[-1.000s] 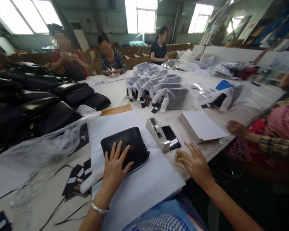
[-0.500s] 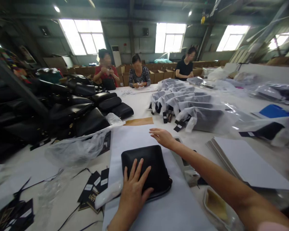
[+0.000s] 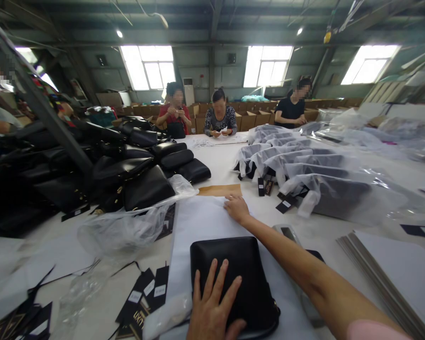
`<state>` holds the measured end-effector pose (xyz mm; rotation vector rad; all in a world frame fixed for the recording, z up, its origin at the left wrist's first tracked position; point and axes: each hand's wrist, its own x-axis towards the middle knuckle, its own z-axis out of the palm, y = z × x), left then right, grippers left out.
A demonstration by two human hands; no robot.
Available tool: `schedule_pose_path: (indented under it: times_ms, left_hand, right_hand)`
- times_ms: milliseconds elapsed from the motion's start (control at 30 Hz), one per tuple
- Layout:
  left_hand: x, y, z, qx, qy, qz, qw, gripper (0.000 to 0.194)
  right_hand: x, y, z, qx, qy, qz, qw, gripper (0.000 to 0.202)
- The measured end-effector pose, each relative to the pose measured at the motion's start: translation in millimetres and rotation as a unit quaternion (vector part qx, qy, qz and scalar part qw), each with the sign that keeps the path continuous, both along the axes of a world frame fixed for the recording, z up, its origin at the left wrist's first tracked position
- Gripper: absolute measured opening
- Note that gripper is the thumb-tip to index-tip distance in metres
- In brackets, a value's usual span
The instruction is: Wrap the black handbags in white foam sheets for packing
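A black bag (image 3: 246, 269) lies flat on a white sheet (image 3: 198, 217) in front of me. My left hand (image 3: 216, 302) rests on the bag with its fingers spread. Farther forward, my right hand (image 3: 236, 208) is at the top edge of the sheet, its fingers bent and closed; whether they pinch the sheet is too small to tell. A brown paper strip (image 3: 219, 190) lies just beyond the sheet. A white wrapped roll (image 3: 168, 315) sits beside the bag's lower left.
Black bags (image 3: 147, 189) are piled at the left, with black tags (image 3: 138, 295) nearer. Bags in translucent wrap (image 3: 315, 184) stand at the right, near stacked white sheets (image 3: 393, 269). Several people are across the table and at far left.
The view has shifted, so the bag and table sit lower and the bags at the left show more. My right hand's fingers have bent and come to the sheet's top edge.
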<state>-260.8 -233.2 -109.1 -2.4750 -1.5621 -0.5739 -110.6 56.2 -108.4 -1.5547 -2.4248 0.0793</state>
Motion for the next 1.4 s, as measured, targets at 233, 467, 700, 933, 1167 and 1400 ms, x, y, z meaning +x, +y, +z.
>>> schedule_pose_path:
  times_ms: [233,467,700,933,1167,1400]
  left_hand:
    - [2,-1,5.0,-0.013,-0.008,0.004,1.000,0.092]
    - [-10,1,27.9,-0.052,-0.019,-0.035,0.998,0.078]
    - [-30,40,89.1,0.096,-0.044,0.048,0.993,0.067]
    - [-31,40,116.1,0.080,0.022,0.002,0.997,0.029]
    - [-26,7,75.5,0.065,0.023,-0.047,0.996,0.026]
    - [-33,-1,51.5,0.080,0.021,-0.062,0.995,0.021]
  right_hand:
    - [4,-12,19.7,0.093,0.068,0.001,0.993,0.010]
    - [20,-80,63.5,0.174,0.114,0.091,0.974,0.006]
    - [49,-174,84.3,0.289,0.109,0.208,0.928,0.017]
    - [75,-223,76.1,0.262,0.060,0.234,0.934,0.021]
    - [70,-222,93.5,0.150,-0.014,0.247,0.957,0.064]
    - [76,-232,76.3,0.189,-0.030,0.235,0.953,0.025]
